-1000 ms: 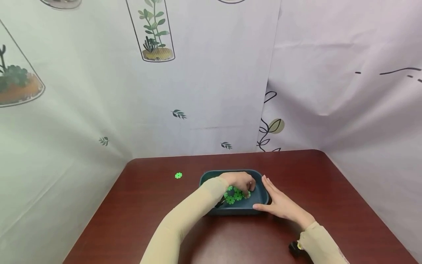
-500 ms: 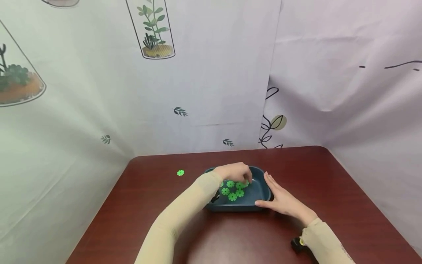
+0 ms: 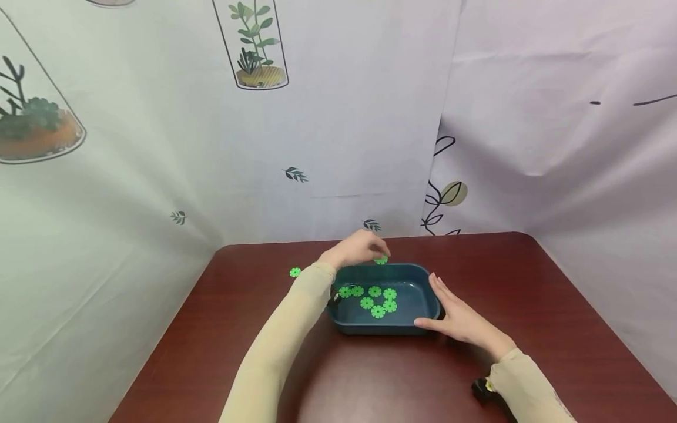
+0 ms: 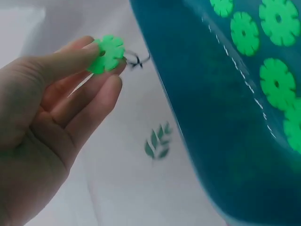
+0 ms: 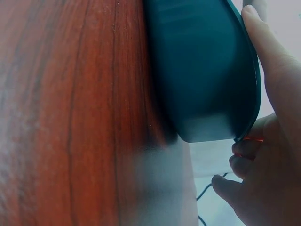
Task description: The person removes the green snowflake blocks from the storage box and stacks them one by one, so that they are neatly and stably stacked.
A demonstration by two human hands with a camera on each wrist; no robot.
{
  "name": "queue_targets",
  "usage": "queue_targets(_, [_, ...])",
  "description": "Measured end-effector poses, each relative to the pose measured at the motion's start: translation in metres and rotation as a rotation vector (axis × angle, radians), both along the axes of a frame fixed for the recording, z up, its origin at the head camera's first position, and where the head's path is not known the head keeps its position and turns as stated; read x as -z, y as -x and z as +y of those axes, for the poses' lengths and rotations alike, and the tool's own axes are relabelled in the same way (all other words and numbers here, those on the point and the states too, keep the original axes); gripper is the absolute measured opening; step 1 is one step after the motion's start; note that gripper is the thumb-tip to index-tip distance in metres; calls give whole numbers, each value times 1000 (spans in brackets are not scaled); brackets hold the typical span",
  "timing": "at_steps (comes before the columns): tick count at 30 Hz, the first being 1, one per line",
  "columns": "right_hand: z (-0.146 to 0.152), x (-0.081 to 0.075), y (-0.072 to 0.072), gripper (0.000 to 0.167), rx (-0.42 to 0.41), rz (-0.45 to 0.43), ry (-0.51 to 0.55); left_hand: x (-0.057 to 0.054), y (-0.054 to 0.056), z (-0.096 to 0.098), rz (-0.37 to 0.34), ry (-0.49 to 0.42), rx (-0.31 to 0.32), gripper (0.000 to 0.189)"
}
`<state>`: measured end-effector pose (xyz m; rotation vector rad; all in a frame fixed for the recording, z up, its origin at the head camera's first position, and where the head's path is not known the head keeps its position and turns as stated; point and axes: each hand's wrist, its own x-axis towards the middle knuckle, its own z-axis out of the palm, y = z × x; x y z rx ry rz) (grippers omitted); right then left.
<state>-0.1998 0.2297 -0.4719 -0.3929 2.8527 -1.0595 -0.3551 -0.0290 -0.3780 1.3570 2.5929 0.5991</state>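
Observation:
My left hand [image 3: 357, 248] is raised over the far rim of a dark teal rectangular tray [image 3: 359, 330]. Between thumb and fingers it pinches a green notched plastic disc [image 4: 109, 54], flower-shaped with a small centre hole. Inside the tray, several matching green discs [image 3: 378, 311] lie scattered on the floor of its left half. At the tray's right end is my right hand [image 3: 465, 323], fingers extended along the side and thumb at the near right corner. The right wrist view shows the thumb [image 5: 265, 42] lying along the rim.
Another green disc [image 3: 295, 272] lies on the table left of the tray, by the left sleeve. The reddish-brown table [image 3: 370, 376] reaches a white printed cloth [image 3: 338, 147] behind it. A small black object [image 3: 482, 389] shows beside the right sleeve.
My left hand has lifted out of the tray, with a green disc pinched in its fingers, and moved back and left over the far rim. My right hand stays at the tray's end.

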Motion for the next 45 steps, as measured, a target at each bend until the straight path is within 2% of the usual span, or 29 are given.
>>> queue_targets(7, [0, 4, -1, 119, -11, -6, -7, 5, 7, -41, -37, -70, -193, 20])
queue_targets(11, [2, 5, -1, 118, -9, -2, -10, 8, 10, -63, -129, -123, -300, 24])
queue_targets(15, [5, 3, -2, 118, -8, -17, -25, 17, 15, -83, -266, -177, -363, 25])
queue_targets(18, [4, 1, 0, 117, -6, -5, -20, 22, 19, -100, -295, -222, -412, 25])
queue_targets(22, [0, -1, 3, 117, -11, 10, -12, 24, 22, -125, -244, -240, -478, 24])
queue_targets(28, [-4, 0, 5, 119, -15, -2, -10, 33, 20, -153, -226, -233, -572, 28])
queue_targets(36, [0, 1, 5, 120, -13, -11, -18, 56, 19, -172, -230, -280, -696, 29])
queue_targets(42, [0, 1, 6, 119, -27, -15, -22, 68, 18, -183, -156, -322, -768, 23])
queue_targets(45, [-1, 0, 8, 119, -28, -16, -24, 72, 18, -189, -149, -333, -801, 23])
